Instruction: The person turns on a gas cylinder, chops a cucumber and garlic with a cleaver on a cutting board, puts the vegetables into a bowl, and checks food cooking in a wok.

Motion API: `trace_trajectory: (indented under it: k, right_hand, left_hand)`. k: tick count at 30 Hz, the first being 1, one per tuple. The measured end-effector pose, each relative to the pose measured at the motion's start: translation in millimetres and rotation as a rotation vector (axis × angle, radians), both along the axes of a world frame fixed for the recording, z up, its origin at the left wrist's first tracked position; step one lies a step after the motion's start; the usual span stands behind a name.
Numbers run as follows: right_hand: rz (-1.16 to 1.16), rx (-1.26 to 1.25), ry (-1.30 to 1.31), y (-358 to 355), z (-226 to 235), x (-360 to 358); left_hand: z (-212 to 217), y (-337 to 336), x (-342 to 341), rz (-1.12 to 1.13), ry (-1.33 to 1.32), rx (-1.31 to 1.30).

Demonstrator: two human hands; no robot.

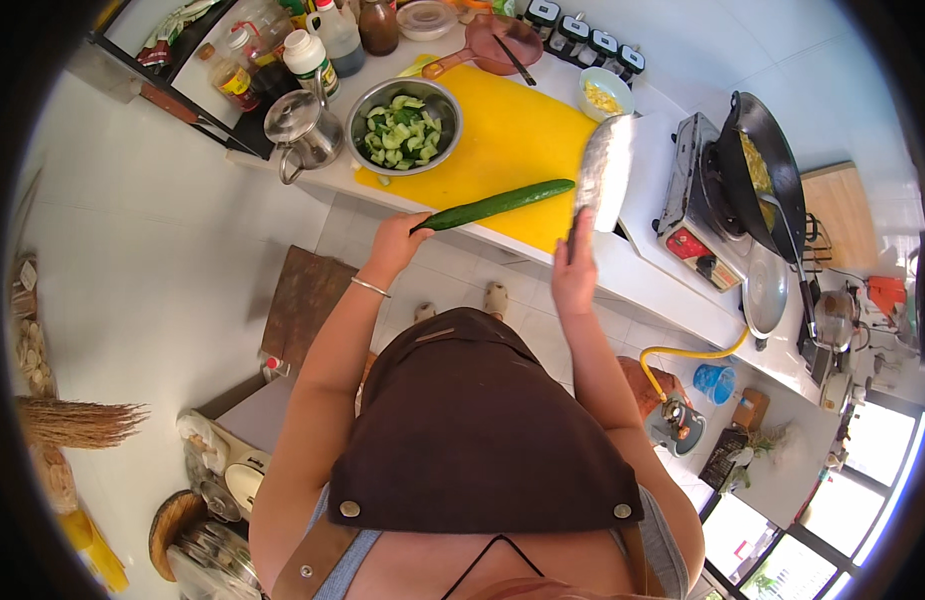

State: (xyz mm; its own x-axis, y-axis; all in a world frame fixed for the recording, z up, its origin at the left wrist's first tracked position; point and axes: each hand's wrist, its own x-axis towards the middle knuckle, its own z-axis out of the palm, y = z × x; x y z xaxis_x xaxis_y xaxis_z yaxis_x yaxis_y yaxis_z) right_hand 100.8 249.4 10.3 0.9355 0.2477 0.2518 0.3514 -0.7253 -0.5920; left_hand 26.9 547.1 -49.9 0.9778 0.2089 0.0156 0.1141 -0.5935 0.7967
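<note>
Head: left hand (400,240) grips 1 cucumber (497,206) by its end, presumably leaving the length free, rightward over the yellow cutting board (522,120). Right hand (575,275) clenches the cleaver (601,170) by its handle, blade pointing away, likely for control. Steel bowl (451,128) beyond left hand, probably for reach.

Free board (522,125) between bowl (452,130) and knife (603,165)

Brown-capped, dark-filled bottle (232,80): yellow-and-red label (247,93), print too small to read.
White plastic bottle with white cap (304,57): green-and-white label (328,80), illegible.
Four dark, square-topped containers in a row (572,36): pale markings, unreadable.
Silver metal gas stove (690,190): red front panel (688,246), lettering indistinct.
</note>
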Motion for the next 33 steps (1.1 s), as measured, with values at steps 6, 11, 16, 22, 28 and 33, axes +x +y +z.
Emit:
trace_trajectory:
  k: [6,11,16,22,28,33]
  right_hand:
    - [0.084,-0.201,0.277,-2.0,-28.0,2.3]
    - [-0.026,-0.037,0.019,15.1,-8.7,4.6]
    - [0.0,-0.249,0.348,1.6,-35.1,15.3]
    - [0.055,-0.005,-0.138,26.7,-7.5,-13.0]
    - [0.17,-0.229,0.248,21.5,-28.5,-5.1]
    - [0.055,0.049,-0.102,38.3,-7.8,-20.3]
  left_hand:
    - [-4.1,-1.1,-0.6,-0.018,-0.023,0.028]
    - [-14.5,-1.7,3.3,0.042,-0.031,0.029]
    - [-1.3,-4.1,10.6,0.039,-0.055,-0.003]
    - [-0.3,-27.0,14.9,0.174,-0.044,-0.039]
    - [-5.2,-31.8,18.0,0.158,-0.102,-0.022]
    - [-15.4,-31.8,17.5,0.201,-0.165,-0.059]
